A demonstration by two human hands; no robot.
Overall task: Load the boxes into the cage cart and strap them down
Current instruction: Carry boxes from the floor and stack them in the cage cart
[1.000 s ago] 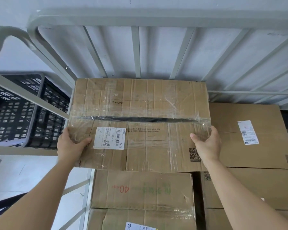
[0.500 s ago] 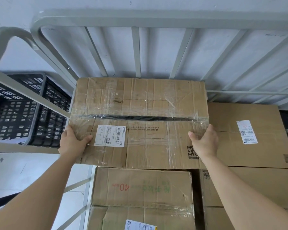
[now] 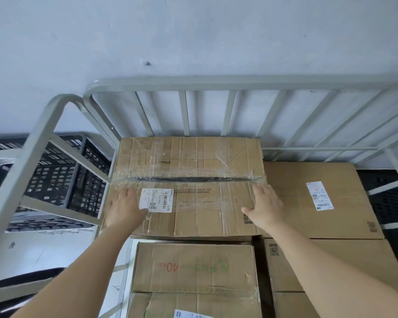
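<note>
Both hands lay flat on the taped box [image 3: 189, 184]: left hand [image 3: 124, 208] beside its label, right hand [image 3: 265, 206] near the right edge, fingers straight. The box sat atop stacked cartons against the cage cart's rear bars [image 3: 228, 113], apparently touching them.

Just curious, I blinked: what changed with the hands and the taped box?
Both hands released the near edge of the tape-wrapped brown cardboard box; left hand and right hand now lie flat on top. Box, grey metal cage cart and neighbouring boxes stayed put.
</note>
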